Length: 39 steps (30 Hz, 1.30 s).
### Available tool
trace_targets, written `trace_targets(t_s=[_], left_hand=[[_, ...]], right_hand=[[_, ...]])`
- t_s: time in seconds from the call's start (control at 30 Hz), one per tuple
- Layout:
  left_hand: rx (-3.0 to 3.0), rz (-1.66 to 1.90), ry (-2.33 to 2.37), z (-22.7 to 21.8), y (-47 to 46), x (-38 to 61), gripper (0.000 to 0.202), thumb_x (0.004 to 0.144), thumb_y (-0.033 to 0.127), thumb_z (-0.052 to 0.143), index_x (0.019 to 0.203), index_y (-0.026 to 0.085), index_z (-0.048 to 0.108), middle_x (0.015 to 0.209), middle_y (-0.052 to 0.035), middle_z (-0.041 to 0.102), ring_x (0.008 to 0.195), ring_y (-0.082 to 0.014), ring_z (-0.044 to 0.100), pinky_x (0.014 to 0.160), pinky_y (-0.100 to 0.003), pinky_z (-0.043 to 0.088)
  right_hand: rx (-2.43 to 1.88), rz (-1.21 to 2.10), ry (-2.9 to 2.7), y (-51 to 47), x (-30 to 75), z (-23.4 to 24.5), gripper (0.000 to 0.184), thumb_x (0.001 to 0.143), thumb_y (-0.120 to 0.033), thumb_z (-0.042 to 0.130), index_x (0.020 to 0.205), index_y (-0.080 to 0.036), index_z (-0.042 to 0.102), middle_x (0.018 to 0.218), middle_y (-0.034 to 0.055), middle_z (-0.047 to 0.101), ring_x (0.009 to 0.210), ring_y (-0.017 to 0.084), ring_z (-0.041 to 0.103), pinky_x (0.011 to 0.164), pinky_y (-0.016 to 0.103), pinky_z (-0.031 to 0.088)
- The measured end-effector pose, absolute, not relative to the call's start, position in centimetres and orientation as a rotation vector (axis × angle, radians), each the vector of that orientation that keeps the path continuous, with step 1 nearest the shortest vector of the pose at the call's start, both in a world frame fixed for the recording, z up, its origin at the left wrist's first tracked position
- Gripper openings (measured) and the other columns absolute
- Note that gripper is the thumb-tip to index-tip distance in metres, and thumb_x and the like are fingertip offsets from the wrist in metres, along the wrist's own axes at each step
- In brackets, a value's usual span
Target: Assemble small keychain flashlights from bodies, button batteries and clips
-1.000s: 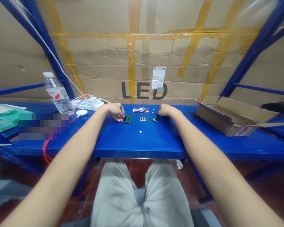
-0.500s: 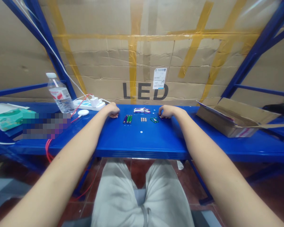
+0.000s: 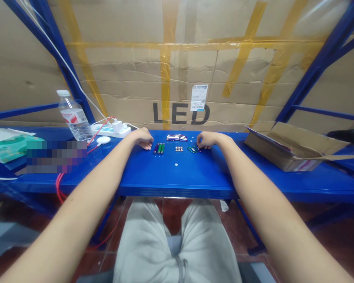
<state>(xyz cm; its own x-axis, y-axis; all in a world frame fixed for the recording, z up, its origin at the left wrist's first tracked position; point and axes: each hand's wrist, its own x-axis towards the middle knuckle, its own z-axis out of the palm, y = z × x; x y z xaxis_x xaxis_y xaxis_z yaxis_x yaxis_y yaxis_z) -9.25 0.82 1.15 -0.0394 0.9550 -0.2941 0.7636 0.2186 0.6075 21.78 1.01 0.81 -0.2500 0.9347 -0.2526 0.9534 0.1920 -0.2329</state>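
Note:
My left hand [image 3: 144, 139] rests on the blue table with its fingers loosely bent and slightly apart, holding nothing that I can see. Just right of its fingertips lie a purple tube [image 3: 156, 148] and two green tubes [image 3: 161, 148], side by side. My right hand [image 3: 206, 139] is bent down with its fingertips closed on a small dark carabiner [image 3: 198, 149], partly hidden by the fingers. Against that lies a green carabiner [image 3: 192, 149]. Small round metallic pieces [image 3: 179, 149] sit in neat rows between the hands. Behind them is a bundle of shiny metal and purple pieces [image 3: 177, 138].
An open cardboard box [image 3: 295, 157] stands at the right. On the left are a water bottle [image 3: 73, 118], a white power strip [image 3: 112, 129], a white round charger [image 3: 103, 140] and a tissue pack [image 3: 11, 147]. A large carton [image 3: 129, 86] backs the table.
My left hand has shifted slightly right towards the tubes, and its fingers have loosened. My right hand has moved a little left, bringing the dark carabiner beside the green one.

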Motion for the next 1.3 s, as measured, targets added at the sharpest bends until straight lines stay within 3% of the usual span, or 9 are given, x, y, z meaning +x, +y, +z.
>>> trace_targets(t_s=[0.13,0.53,1.3], left_hand=[[1.608,0.331,1.771,1.3,0.7,-9.2,0.02,0.07,0.019,0.077,0.087,0.01,0.07,0.078,-0.014,0.076,0.071,-0.0226,0.075,0.067,-0.028,0.061],[1.675,0.207,1.634,2.1,-0.4,-8.8,0.02,0.061,0.02,0.083,0.075,0.013,0.07,0.076,-0.0107,0.075,0.079,-0.0228,0.075,0.075,-0.029,0.061],[1.679,0.261,1.66,2.1,-1.0,-8.1,0.01,0.066,0.013,0.076,0.073,0.014,0.068,0.071,-0.0095,0.073,0.077,-0.0223,0.074,0.073,-0.03,0.06]], right_hand=[[1.889,-0.523,2.378,0.8,21.6,0.9,0.013,0.078,-0.017,0.072,0.091,-0.016,0.071,0.078,0.0043,0.068,0.061,0.013,0.059,0.057,0.024,0.048],[1.886,-0.514,2.394,0.7,21.5,0.9,0.011,0.078,-0.016,0.072,0.088,-0.016,0.072,0.078,0.0047,0.068,0.061,0.013,0.059,0.057,0.025,0.048],[1.899,-0.538,2.388,0.9,21.5,0.7,0.014,0.077,-0.022,0.075,0.09,-0.016,0.073,0.08,0.0052,0.069,0.062,0.014,0.06,0.059,0.026,0.049]])
